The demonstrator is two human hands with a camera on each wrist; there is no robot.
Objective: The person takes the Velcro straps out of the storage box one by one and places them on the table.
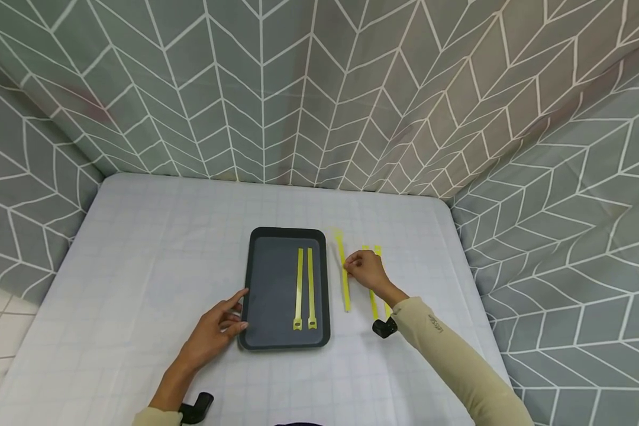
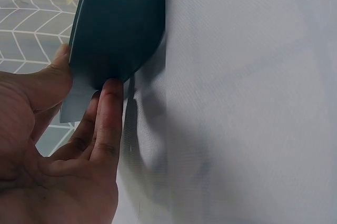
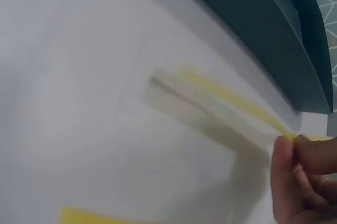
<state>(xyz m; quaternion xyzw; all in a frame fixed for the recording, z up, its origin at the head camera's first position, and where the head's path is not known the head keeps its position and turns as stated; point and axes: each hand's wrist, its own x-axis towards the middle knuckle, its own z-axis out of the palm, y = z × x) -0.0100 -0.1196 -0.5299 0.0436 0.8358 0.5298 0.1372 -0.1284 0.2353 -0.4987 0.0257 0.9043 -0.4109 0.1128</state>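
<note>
A dark grey tray lies on the white-covered table. My left hand holds its left edge; in the left wrist view the thumb is at the rim and fingers press the outer wall. Two yellow cable straps lie side by side lengthwise in the tray's right half, slotted ends toward me. Right of the tray, my right hand pinches another yellow strap between thumb and fingertips. In the right wrist view that strap is raised over the cloth, beside its shadow.
Two more yellow straps lie on the table under my right hand and wrist, partly hidden. White cloth covers the table. Grey patterned curtains hang along its back and sides. Black wrist cameras sit on both wrists.
</note>
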